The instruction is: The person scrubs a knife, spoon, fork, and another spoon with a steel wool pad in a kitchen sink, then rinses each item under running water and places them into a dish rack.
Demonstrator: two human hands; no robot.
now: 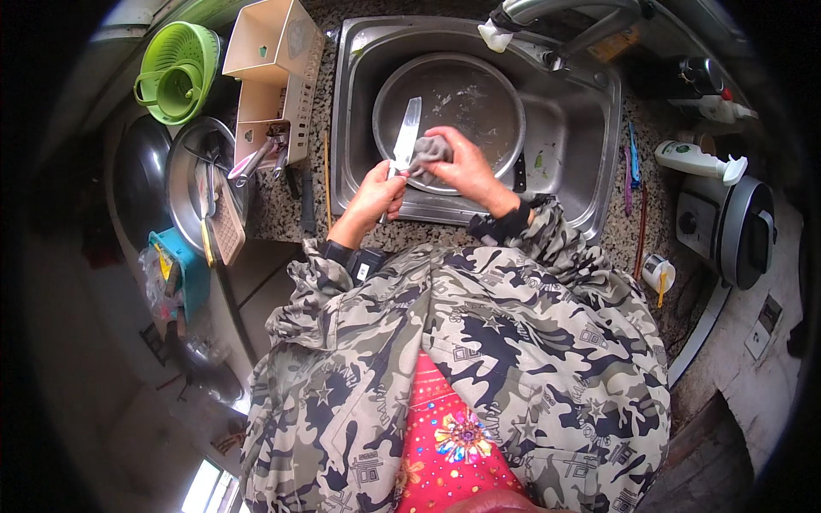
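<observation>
Two hands meet at the upper centre of the frame: our left hand [374,198] grips the knife [410,128] by its handle, blade pointing up-frame, probably keeping our fingers off the edge. Our right hand [466,171] clutches a bunched grey cloth [429,155] beside the blade, over the basin [487,98], which likely catches drips.

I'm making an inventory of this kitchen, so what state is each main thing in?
Knife: blade bare, held in the left hand
Cloth: bunched, held in the right hand
Basin: inside the sink, pale flecks in it
Faucet: no visible flow
Green colander: holding a smaller green container
</observation>
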